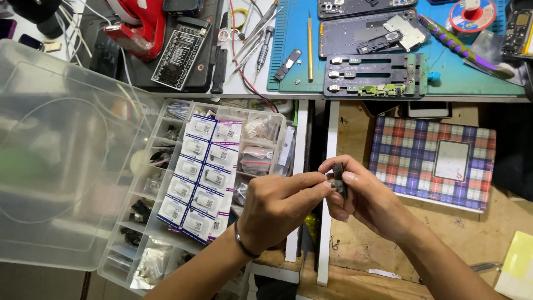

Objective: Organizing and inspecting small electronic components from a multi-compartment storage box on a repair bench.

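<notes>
Hands meet over open drawer gap below table [288,93] edge. Left hand [277,208] and right hand [363,197] both pinch small dark part [338,179] between fingertips (part's kind unclear). Clear compartment organizer [166,183], lid open, just left, holding white-blue packets [202,180]. Plaid-covered case [433,161] right.

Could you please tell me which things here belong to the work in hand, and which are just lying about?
In hand:
- small dark part, pinched between left hand and right hand
- open clear organiser box with white packets, beside the left hand

Lying about:
- plaid case
- blue mat
- tweezers and screwdrivers
- red tool
- solder spool
</notes>
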